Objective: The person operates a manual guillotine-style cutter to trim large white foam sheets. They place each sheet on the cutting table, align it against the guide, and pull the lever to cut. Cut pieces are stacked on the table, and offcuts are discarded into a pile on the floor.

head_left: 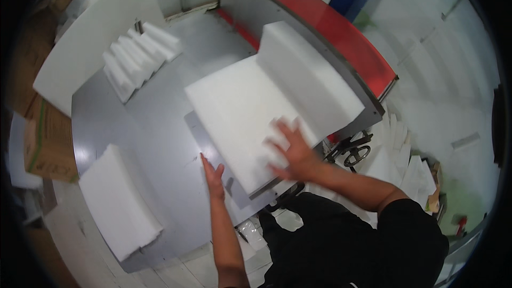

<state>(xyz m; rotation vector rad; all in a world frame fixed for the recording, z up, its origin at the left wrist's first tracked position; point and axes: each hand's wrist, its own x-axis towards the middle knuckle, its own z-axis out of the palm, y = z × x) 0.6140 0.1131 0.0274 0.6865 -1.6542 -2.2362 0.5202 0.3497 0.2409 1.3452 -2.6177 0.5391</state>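
A thick white foam slab (240, 112) lies on the grey metal tabletop (154, 128) in front of me. Along its right side, a second white foam piece (309, 74) stands upright, leaning by the metal side plate. My right hand (293, 152) is over the slab's near right part, fingers spread and blurred by motion; whether it touches the foam I cannot tell. Just off the slab's left edge, my left hand (214, 178) is held edgewise near the tabletop, fingers stretched out and thumb apart. Neither hand grips anything.
Another foam block (120, 202) lies at the table's left edge, and several foam strips (140, 57) sit farther back. A grey metal side plate (298, 24) with a red panel (341, 34) behind borders the right. A handwheel (357, 154) juts below; a cardboard box (50, 141) stands left.
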